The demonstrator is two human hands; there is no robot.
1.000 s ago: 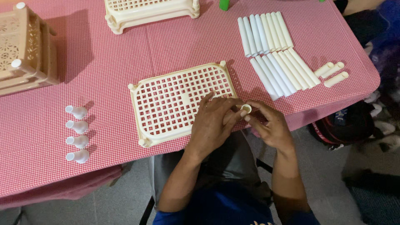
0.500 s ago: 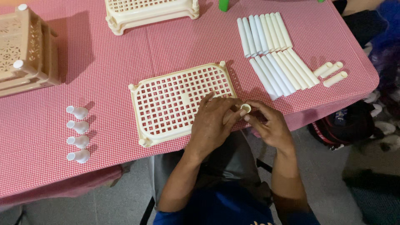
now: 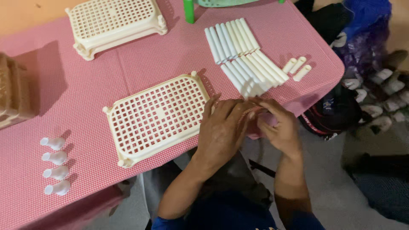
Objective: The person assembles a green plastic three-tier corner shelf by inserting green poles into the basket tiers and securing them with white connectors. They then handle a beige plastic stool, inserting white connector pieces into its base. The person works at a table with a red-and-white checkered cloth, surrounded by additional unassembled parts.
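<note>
A cream perforated tray (image 3: 157,115) lies flat on the red checked tablecloth (image 3: 85,98) at the near edge. My left hand (image 3: 221,127) covers the tray's near right corner with its fingers curled over it. My right hand (image 3: 279,127) presses against the left one just off the table edge, fingertips pinched together. The small cream cap seen between my fingers a moment ago is hidden by both hands. The ends of the long white tubes (image 3: 243,47) lie right behind my fingertips.
Three short cream tubes (image 3: 298,67) lie right of the long ones. Several white pegs (image 3: 55,164) stand at the near left. A second cream tray (image 3: 115,21) sits at the back, a tan stack (image 3: 12,93) far left. A dark bag (image 3: 336,110) is on the floor.
The view has shifted, so the table sits further right and lower. My hands stay pressed together at the tray's corner. The small cream cap is no longer visible between my fingers.
</note>
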